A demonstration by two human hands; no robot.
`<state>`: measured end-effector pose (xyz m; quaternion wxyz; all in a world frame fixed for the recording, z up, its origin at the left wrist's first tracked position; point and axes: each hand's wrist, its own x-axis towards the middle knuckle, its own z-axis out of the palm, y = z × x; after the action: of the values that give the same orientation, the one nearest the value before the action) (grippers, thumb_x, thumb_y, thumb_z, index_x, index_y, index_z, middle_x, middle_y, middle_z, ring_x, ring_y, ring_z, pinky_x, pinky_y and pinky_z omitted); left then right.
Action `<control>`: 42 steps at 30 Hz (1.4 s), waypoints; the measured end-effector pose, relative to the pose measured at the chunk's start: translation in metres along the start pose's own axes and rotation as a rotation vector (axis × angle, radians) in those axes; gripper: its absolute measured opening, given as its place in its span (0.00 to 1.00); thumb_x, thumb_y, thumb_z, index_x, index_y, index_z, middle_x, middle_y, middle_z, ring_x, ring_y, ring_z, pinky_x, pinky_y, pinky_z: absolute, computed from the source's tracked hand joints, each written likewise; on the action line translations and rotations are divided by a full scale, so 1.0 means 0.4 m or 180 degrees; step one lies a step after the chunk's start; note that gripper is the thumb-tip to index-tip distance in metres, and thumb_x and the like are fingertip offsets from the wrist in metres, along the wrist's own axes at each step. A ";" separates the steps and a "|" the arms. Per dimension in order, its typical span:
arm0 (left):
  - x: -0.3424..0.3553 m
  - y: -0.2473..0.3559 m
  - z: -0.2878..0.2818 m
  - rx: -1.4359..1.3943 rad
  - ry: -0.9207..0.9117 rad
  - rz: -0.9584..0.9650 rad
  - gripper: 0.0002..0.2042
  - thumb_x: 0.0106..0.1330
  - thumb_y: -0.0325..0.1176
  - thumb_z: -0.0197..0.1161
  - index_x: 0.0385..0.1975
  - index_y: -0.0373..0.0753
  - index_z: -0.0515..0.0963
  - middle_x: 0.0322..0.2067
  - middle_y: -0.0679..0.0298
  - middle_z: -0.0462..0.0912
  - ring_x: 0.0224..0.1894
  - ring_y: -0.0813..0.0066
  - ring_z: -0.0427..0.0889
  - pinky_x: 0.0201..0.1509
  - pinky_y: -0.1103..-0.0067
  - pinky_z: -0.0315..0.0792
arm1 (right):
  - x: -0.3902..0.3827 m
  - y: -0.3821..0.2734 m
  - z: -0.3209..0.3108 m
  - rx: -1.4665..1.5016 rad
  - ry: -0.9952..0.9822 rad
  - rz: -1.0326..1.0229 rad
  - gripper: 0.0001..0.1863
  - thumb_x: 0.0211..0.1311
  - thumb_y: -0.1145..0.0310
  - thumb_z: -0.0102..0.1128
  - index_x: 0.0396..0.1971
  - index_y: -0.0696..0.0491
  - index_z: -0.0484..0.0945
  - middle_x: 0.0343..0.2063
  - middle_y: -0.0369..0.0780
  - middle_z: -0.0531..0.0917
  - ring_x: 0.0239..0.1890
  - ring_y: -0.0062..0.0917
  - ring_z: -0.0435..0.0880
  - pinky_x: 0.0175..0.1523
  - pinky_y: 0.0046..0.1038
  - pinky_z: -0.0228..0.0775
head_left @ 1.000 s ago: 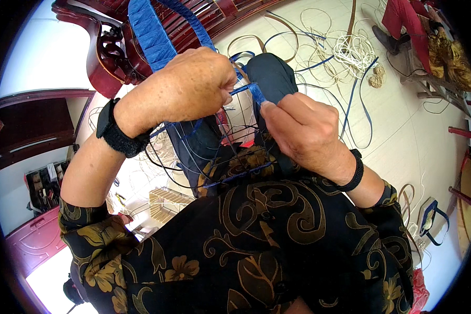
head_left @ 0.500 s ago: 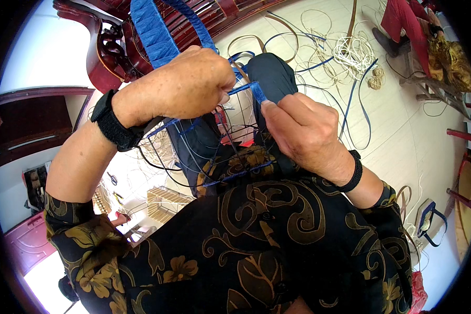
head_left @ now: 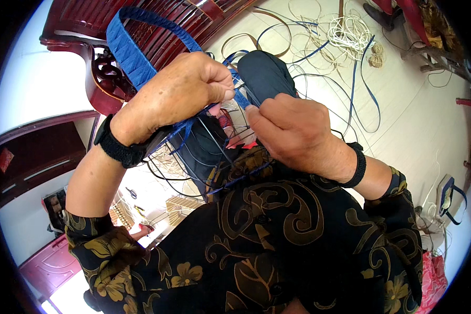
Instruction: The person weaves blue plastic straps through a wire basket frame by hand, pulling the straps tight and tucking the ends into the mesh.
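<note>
At eleven o'clock, the wrapped band (head_left: 130,58) is blue, the wooden bench (head_left: 83,18) dark red. The flat strip (head_left: 241,99) near twelve is blue; the cord coil (head_left: 349,31) at one, off-white. At six, the shirt (head_left: 267,235) is black with gold-brown scrolls and flowers.

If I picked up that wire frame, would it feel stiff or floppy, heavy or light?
The wire frame likely feels light for its size, being mostly open gaps. Its slender rods show smooth curves, so it's probably springy rather than floppy.
</note>
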<state>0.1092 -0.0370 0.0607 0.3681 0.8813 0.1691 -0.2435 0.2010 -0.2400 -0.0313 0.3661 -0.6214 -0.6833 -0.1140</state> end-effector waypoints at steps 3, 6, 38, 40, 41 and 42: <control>-0.001 -0.004 0.009 -0.0103 0.0115 0.0153 0.10 0.71 0.31 0.63 0.27 0.34 0.79 0.20 0.71 0.78 0.25 0.85 0.74 0.32 0.82 0.68 | -0.010 -0.001 0.003 0.0120 0.0076 0.0152 0.07 0.47 0.70 0.61 0.28 0.49 0.76 0.25 0.33 0.72 0.27 0.24 0.77 0.26 0.25 0.70; -0.007 -0.011 0.022 -0.0138 0.0277 0.0282 0.11 0.71 0.32 0.64 0.27 0.34 0.79 0.19 0.71 0.77 0.25 0.85 0.74 0.30 0.82 0.68 | -0.017 -0.015 0.007 0.0336 0.0188 0.0293 0.06 0.49 0.70 0.60 0.28 0.50 0.76 0.25 0.34 0.72 0.27 0.25 0.77 0.27 0.26 0.71; -0.021 -0.008 0.094 0.2310 0.1957 0.1093 0.08 0.51 0.25 0.69 0.21 0.37 0.73 0.16 0.56 0.75 0.24 0.56 0.79 0.28 0.66 0.72 | 0.047 0.166 0.148 0.6401 -0.2436 0.2285 0.13 0.72 0.67 0.54 0.49 0.59 0.79 0.35 0.36 0.85 0.38 0.20 0.86 0.32 0.21 0.77; -0.027 -0.014 0.088 0.2011 0.1778 0.0884 0.06 0.55 0.23 0.68 0.27 0.35 0.76 0.21 0.53 0.76 0.27 0.52 0.79 0.31 0.64 0.72 | 0.051 0.149 0.131 0.5511 -0.2081 0.2141 0.12 0.73 0.65 0.54 0.46 0.58 0.79 0.32 0.35 0.85 0.33 0.19 0.85 0.29 0.22 0.76; -0.030 -0.014 0.085 0.1863 0.1693 0.0777 0.06 0.57 0.22 0.68 0.30 0.34 0.77 0.24 0.52 0.77 0.28 0.50 0.79 0.32 0.63 0.72 | 0.051 0.138 0.125 0.5068 -0.1907 0.2057 0.12 0.73 0.65 0.54 0.44 0.58 0.79 0.30 0.35 0.85 0.31 0.18 0.85 0.28 0.22 0.76; -0.028 -0.011 0.084 0.1909 0.1728 0.0793 0.06 0.56 0.24 0.69 0.28 0.35 0.77 0.22 0.53 0.77 0.27 0.52 0.79 0.31 0.63 0.72 | 0.048 0.129 0.122 0.4762 -0.1755 0.2112 0.12 0.73 0.64 0.55 0.43 0.58 0.79 0.30 0.36 0.85 0.30 0.20 0.85 0.28 0.23 0.76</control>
<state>0.0874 -0.0600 0.0438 0.0641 0.9952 0.0738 0.0054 0.2322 -0.1852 -0.0690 0.5145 -0.3899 -0.4264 0.6336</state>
